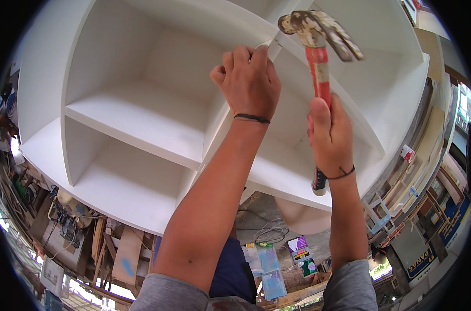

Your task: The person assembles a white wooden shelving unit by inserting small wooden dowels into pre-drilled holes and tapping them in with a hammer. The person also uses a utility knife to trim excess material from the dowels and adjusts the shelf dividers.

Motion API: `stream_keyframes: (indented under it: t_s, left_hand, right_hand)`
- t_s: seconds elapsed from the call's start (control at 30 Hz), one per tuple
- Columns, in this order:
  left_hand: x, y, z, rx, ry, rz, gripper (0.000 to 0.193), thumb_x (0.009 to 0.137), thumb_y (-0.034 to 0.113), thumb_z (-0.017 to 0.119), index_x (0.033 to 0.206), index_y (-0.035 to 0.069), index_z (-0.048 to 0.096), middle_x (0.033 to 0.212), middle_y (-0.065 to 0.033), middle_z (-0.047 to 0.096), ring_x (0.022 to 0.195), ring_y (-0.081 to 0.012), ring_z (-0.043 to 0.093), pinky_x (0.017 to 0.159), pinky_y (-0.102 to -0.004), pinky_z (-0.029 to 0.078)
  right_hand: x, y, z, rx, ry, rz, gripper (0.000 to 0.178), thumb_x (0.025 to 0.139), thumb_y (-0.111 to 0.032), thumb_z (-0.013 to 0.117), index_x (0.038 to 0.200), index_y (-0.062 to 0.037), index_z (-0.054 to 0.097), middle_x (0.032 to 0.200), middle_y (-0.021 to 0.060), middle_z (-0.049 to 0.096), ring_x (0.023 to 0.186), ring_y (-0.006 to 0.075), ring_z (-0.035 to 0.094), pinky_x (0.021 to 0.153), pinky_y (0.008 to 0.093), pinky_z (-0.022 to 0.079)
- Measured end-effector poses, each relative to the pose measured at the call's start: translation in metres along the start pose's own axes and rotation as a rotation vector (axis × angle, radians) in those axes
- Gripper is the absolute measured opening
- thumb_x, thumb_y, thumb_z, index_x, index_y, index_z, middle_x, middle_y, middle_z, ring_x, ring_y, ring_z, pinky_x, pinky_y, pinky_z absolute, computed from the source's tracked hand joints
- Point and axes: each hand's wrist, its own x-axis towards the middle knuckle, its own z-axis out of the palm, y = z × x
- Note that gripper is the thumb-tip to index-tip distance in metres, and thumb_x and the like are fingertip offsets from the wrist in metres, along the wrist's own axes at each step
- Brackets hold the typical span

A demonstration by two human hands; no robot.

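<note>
A claw hammer (319, 67) with a paint-worn head and a red and pale handle is raised in my right hand (331, 136), its fingers wrapped round the grip. My left hand (251, 83) rests at the front edge of an upright divider in a white shelf unit (142, 114). Its fingers are curled together at a joint between panels. Whatever they pinch is too small or hidden to name. The hammer's head hangs to the right of my left hand, apart from the panels.
White compartments surround both hands. Below, cables (269, 230) and several flat packets (271, 274) lie on the floor. Wood scraps (126, 254) and tools crowd the lower left. Long boards (427, 135) and a pale blue plastic frame (379, 213) stand at the right.
</note>
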Motion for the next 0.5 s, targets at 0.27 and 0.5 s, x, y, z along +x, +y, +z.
stream_keyframes:
  t_s: [0.27,0.5]
  left_hand:
    - [0.0,0.0,0.001,0.0,0.019,0.002,0.015,0.085,0.013,0.064,0.097,0.017,0.072,0.087,0.0036,0.055,0.091,-0.0166,0.054,0.085,-0.0394,0.031]
    - [0.0,0.004,0.001,0.018,0.004,-0.006,0.016,0.085,0.012,0.064,0.098,0.018,0.072,0.088,0.0043,0.056,0.09,-0.0166,0.054,0.084,-0.039,0.031]
  right_hand:
    - [-0.001,0.0,-0.001,-0.016,-0.008,0.024,0.037,0.102,-0.038,0.05,0.093,-0.002,0.054,0.062,0.0154,0.051,0.053,0.0329,0.048,0.053,0.0383,0.04]
    - [0.005,-0.001,-0.003,-0.029,-0.058,0.09,0.037,0.102,-0.038,0.05,0.091,-0.0024,0.053,0.062,0.0161,0.051,0.053,0.0333,0.047,0.053,0.0377,0.04]
